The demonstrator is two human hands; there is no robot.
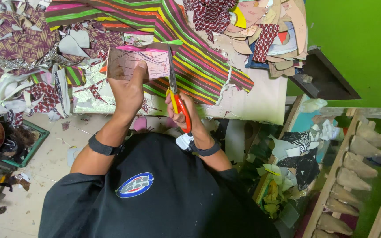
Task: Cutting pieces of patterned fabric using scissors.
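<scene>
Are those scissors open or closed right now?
Nearly closed, it seems: the scissors in the right hand show their blades as one thin line running up into the pink fabric piece that the left hand holds.

A sheet of material (138,63) is held over the worktop (261,99) by the left hand (128,90); scissors (176,94) in the right hand (185,112) are set at its right edge. Striped fabric (199,57) lies behind, scraps (27,48) to the left, and cut pieces (270,35) are stacked at the right.

Craft workshop, fabric scraps (27,44) on worktable (261,101), shoe lasts (353,167) racked
</scene>
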